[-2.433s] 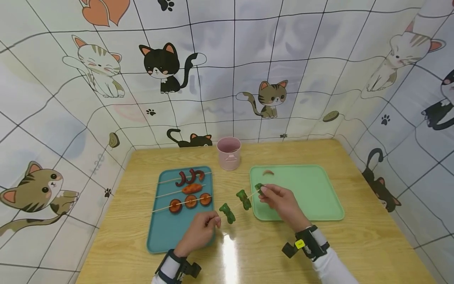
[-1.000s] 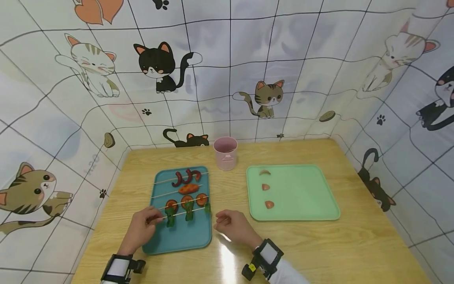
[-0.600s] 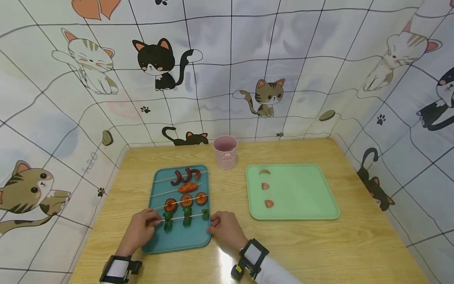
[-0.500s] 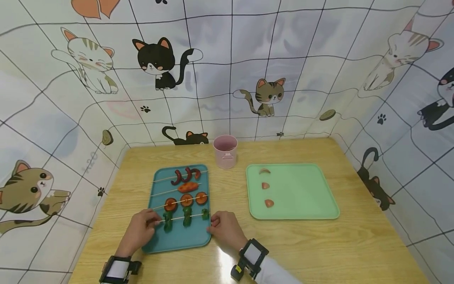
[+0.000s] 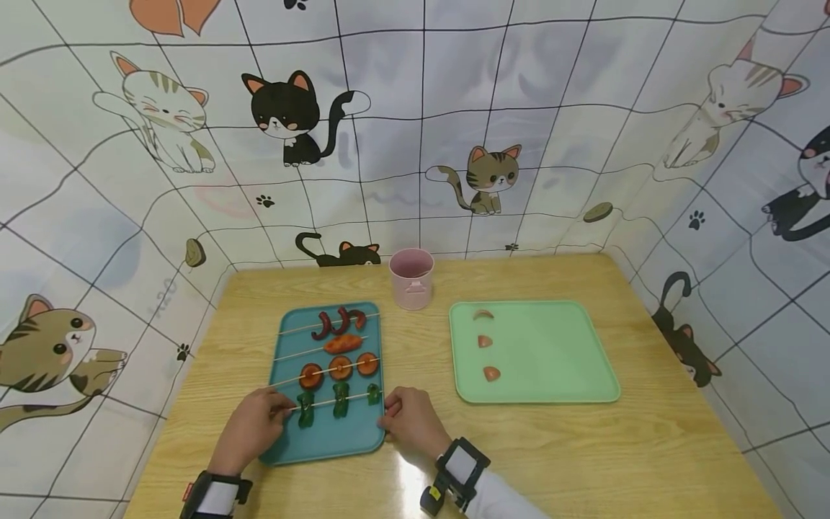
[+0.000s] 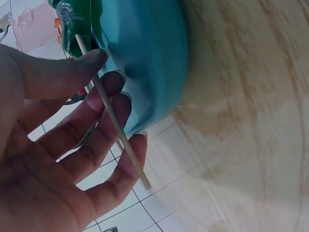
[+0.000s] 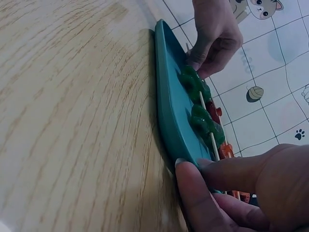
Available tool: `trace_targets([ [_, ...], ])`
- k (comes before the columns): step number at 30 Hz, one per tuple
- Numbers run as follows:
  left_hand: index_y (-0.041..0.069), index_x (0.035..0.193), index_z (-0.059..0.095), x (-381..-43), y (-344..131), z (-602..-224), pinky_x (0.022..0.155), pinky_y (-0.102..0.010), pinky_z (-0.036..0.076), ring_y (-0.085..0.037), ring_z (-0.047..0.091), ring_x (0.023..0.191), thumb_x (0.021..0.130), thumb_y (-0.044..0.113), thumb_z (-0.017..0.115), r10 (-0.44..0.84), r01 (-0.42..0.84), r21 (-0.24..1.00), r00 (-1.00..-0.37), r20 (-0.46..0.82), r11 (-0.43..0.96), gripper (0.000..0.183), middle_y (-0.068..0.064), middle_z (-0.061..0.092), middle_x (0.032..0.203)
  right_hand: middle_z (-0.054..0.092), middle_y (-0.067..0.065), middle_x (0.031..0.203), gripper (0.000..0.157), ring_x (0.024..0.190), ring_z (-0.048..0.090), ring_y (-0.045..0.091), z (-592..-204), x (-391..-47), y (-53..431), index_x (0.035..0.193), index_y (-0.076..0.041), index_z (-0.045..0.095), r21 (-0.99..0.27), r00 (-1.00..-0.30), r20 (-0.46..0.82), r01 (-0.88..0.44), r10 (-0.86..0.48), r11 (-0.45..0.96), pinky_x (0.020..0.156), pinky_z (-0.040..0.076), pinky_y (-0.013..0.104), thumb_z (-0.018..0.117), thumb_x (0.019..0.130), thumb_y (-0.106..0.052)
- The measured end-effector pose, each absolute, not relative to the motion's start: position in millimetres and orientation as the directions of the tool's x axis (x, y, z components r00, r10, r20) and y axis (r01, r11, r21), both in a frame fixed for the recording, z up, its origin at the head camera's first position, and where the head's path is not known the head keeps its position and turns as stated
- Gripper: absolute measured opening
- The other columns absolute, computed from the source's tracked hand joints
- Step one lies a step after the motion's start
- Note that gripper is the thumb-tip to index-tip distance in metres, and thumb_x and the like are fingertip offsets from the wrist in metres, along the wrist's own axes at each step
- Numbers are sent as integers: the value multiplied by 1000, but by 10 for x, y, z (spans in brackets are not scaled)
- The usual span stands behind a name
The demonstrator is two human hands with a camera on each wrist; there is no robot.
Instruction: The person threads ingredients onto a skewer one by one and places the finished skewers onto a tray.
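My left hand pinches the bare stick end of a skewer with green pieces, low over the front half of the blue tray. In the left wrist view the stick runs between thumb and fingertips, its end sticking out past them. My right hand is at the tray's right edge, close to the skewer's tip. In the right wrist view its thumb and finger pinch the tray rim. Behind the green skewer lie skewers with round brown slices, an orange piece and curled dark-red pieces.
A light green tray on the right holds a curved sliver and two small pinkish pieces along its left side. A pink cup stands at the back of the wooden table. Cat-patterned cloth walls surround the table.
Both hands have brought the green skewer left from between the trays to over the blue tray. The right hand has left the skewer for the tray's edge; the skewer has shifted slightly frontward.
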State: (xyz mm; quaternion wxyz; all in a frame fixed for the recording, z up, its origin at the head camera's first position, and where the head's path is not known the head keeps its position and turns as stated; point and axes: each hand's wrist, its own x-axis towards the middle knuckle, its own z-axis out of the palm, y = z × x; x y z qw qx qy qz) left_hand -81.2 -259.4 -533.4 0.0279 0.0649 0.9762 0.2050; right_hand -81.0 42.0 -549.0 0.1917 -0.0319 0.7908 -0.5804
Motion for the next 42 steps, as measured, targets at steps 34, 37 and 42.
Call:
trace_targets([
  [34,5,144,52,-1365,-1850,-5051,97,-56,53,-40,59,126,90,31,81,79,185,740,-981,177,647,67,-21,60,140,75,2,103,26,94,71,16,-4999,-1719,1327,117,-9,71,-838,-984,61,-140,-165,527,84,56,33,76,93,-20],
  [37,4,147,49,-1520,-1686,-5046,100,-57,51,-41,58,127,89,33,82,81,177,792,-984,160,585,72,-21,59,141,75,7,106,29,96,72,21,-4905,-1914,1389,120,-5,70,-827,-984,104,-165,-142,537,88,57,38,75,95,-19],
  [42,7,154,40,-1842,-1387,-5079,105,-57,48,-42,55,132,89,30,82,94,141,865,-990,110,482,80,-21,51,149,74,13,111,32,101,72,25,-4729,-2220,1425,122,-2,68,-818,-983,156,-185,-98,544,90,59,40,72,96,-20],
])
